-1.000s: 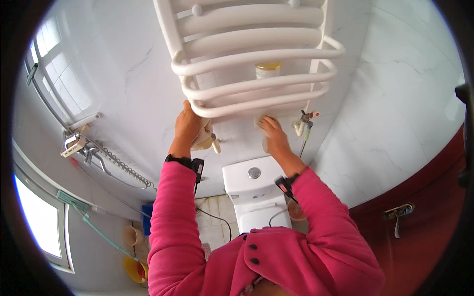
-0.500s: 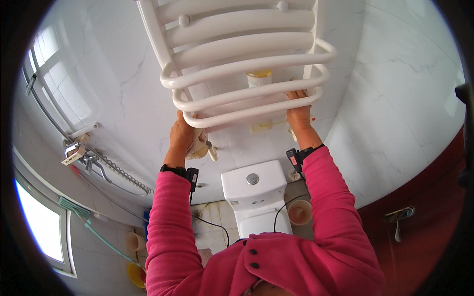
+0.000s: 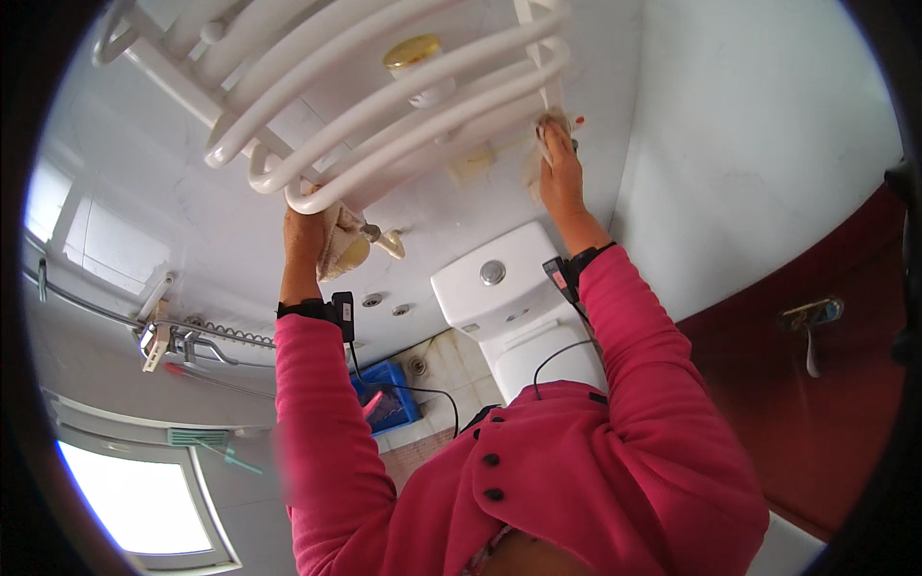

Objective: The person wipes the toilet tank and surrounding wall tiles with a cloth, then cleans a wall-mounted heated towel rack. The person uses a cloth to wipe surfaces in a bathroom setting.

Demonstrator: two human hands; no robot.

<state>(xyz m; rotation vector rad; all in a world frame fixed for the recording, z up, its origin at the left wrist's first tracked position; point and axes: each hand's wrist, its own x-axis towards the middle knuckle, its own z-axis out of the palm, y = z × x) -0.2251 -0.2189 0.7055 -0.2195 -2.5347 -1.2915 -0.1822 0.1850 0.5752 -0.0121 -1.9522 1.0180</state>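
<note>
A white towel rack (image 3: 384,161) with curved rails fills the upper part of the view. My left hand (image 3: 304,235) is at its lower left corner, fingers largely hidden, gripping a beige cloth (image 3: 336,240) that hangs beside a grey valve (image 3: 371,232) and a white pipe end (image 3: 392,244). Raised at the lower right end of the rack, my right hand (image 3: 561,178) is closed on a pale cloth (image 3: 534,171) around the upright. Behind the rails stands a white jar with a gold-yellow lid (image 3: 413,50).
Below the rack is a white toilet (image 3: 480,274). A blue basket (image 3: 389,403) sits on the floor left of it. On the left are a shower fitting (image 3: 158,341) and a bright window (image 3: 139,499); a dark red door (image 3: 807,394) with a handle is at right.
The view has turned, so the rack now slants up to the right. My right hand has come down from behind the lower rails to the upright's end. My left hand keeps its corner.
</note>
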